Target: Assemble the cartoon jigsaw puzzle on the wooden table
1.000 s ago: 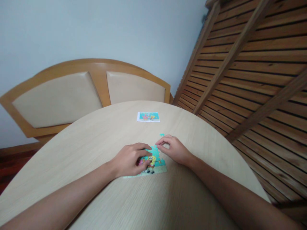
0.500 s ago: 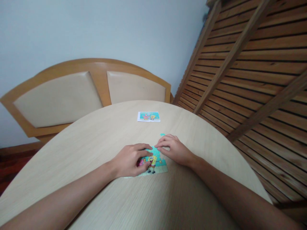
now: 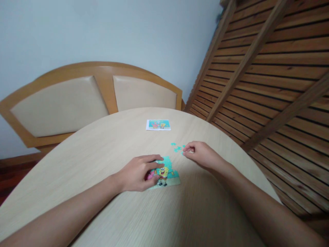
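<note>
A partly assembled jigsaw puzzle lies on the table, showing a yellow cartoon sponge and a pink figure on a teal ground. My left hand rests on its left side with fingers spread, covering that part. Up and to the right of the puzzle, several loose teal puzzle pieces are scattered. Over their right end is my right hand, thumb and fingers pinched together at a teal puzzle piece whose edges peek out by the fingertips. The puzzle's upper right edge is uneven.
Farther back on the round wooden table lies a reference picture card with the same characters. Behind the table stands a padded wooden chair back against the wall. A slatted wooden panel leans on the right.
My right hand has moved right, from the puzzle's upper edge to the loose pieces, uncovering several of them. My left hand has stayed on the puzzle.
</note>
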Motion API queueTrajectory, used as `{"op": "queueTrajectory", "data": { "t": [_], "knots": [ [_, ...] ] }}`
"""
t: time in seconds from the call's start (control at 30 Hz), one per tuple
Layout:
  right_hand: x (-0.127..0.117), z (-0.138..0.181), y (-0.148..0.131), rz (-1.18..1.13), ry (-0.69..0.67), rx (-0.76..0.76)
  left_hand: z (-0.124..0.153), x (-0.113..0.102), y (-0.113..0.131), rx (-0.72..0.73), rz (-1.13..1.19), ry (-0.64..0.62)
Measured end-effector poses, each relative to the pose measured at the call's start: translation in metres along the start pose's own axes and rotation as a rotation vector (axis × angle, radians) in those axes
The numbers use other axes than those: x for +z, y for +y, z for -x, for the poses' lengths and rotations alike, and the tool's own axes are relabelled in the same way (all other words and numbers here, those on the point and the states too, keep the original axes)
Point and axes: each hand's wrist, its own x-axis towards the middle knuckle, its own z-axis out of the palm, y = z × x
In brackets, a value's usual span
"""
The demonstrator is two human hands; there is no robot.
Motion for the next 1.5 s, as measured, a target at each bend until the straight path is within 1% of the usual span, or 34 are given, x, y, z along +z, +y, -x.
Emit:
{"op": "queueTrajectory", "data": {
  "t": [0.13,0.4,0.6,0.83,1.13,1.3,1.4,1.5],
  "knots": [
    [0.004,0.0,0.0,0.037,0.01,-0.04,0.001,0.001,-0.002,0.017,0.02,-0.008],
    [0.006,0.002,-0.006,-0.028,-0.067,-0.147,0.001,0.0,-0.002,0.017,0.004,-0.053],
    [0.006,0.004,-0.01,0.038,-0.043,-0.028,0.001,0.001,-0.004,0.024,0.009,-0.048],
    [0.012,0.004,-0.012,-0.051,-0.084,-0.138,0.002,0.001,-0.004,0.02,0.008,-0.038],
    [0.021,0.002,-0.008,-0.051,-0.068,-0.127,0.002,0.001,-0.004,0.028,-0.031,-0.057],
    [0.015,0.005,-0.019,0.005,-0.066,-0.06,0.002,0.002,-0.005,0.029,-0.031,-0.054],
    [0.01,0.006,-0.022,0.034,-0.059,-0.057,0.002,0.001,-0.005,0.025,-0.029,-0.056],
    [0.009,0.006,-0.02,0.008,-0.063,-0.08,0.002,0.001,-0.005,0.028,-0.028,-0.059]
  ]
}}
